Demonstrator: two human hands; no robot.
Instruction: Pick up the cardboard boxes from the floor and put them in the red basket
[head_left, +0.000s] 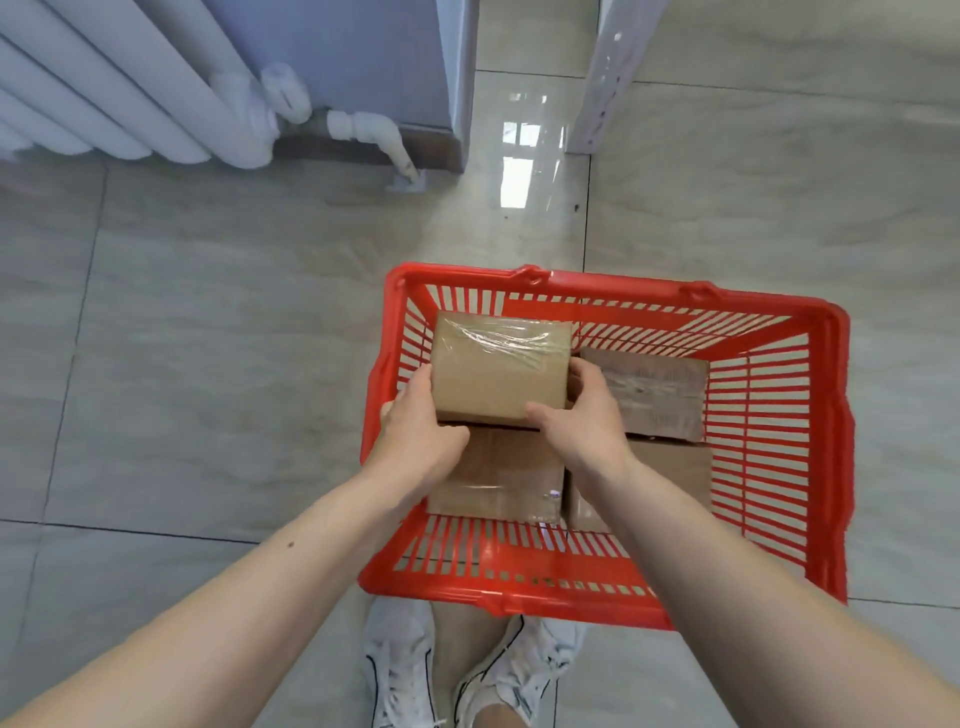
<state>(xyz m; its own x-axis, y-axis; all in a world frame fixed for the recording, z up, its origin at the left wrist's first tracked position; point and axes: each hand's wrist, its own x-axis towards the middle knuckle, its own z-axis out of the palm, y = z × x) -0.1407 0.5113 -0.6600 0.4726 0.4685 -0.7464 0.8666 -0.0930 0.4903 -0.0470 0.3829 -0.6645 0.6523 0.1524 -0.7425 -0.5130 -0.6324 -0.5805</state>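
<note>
Both hands on one taped cardboard box, held over the far-left part of the red basket. Left hand clamped on the box's left side, thumb under the near edge; right hand clamped on the right side, thumb along the near edge. Beneath and beside: three more boxes inside the basket. Basket on the tiled floor, just beyond white sneakers.

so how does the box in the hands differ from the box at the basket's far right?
The held box is gripped by the left hand and right hand, raised above the others; the far-right box lies untouched in the red basket. The held box looks lighter and clean with glossy tape; the far-right box is darker and scuffed. Both are taped cardboard.
</note>
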